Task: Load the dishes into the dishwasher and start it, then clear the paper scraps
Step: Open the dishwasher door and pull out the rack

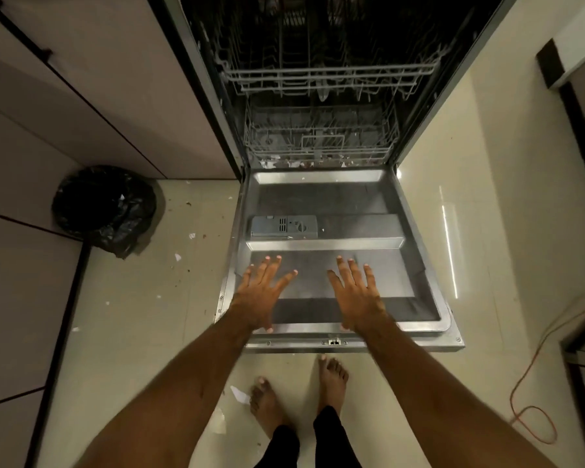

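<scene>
Floor: pale tiles [132, 332] with paper scraps [239, 394] scattered across them, black bin bag [105, 207] beside the cabinets.
Dishwasher door [318, 197]: lowered flat, detergent dispenser [283, 227] on its inner panel.
Racks: upper rack [328, 76] and lower rack [318, 143] pushed inside.
Left hand [260, 298]: fingers straight and spread over the door's near edge, holding nothing.
Right hand [358, 298]: likewise spread, empty.

Floor [142, 332]: pale glossy tiles, dim warm light.
Cabinets [81, 96]: beige flat fronts with dark seams, left side.
Handle [21, 32]: black bar, top left cabinet.
Bin bag [105, 207]: black, crumpled, on the floor against the cabinets.
Cable [534, 400]: orange, looped on the floor, right.
Light streak [450, 251]: thin bright reflection on the tiles, right.
Dark-edged furniture [551, 65]: right edge, kind unclear.
</scene>
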The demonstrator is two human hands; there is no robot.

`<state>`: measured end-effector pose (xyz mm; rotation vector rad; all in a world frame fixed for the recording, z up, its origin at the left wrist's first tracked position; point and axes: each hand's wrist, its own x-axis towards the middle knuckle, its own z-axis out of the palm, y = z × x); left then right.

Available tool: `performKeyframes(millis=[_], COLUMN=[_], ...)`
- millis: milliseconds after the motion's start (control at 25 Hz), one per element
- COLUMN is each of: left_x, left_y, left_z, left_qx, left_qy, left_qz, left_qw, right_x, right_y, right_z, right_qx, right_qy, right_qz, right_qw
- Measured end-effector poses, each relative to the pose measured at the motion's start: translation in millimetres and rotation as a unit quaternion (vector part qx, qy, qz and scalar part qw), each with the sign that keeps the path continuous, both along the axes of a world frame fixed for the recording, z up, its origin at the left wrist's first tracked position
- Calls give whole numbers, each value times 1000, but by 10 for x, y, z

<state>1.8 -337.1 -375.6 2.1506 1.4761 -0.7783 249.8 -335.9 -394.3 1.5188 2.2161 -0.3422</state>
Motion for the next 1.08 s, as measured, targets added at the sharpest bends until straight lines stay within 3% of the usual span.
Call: performKeyframes(millis=[240,600,1080], left_x=[6,2,-107], left_y=[-538,-672,-639], left_z=[-881,-1826,-2010], left_qx=[94,95,91], left_qy=[-21,-15,-17], left_qz=[-20,-27,-28], left_qw=[995,995,995], right_x=[50,89,50], right_y=[-344,-707,-597], right_z=[-877,-1798,-1951], right_qx=[9,9,-15], right_qy=[-21,-33,-53], right_qz=[26,-36,-56], right_qw=[999,999,997])
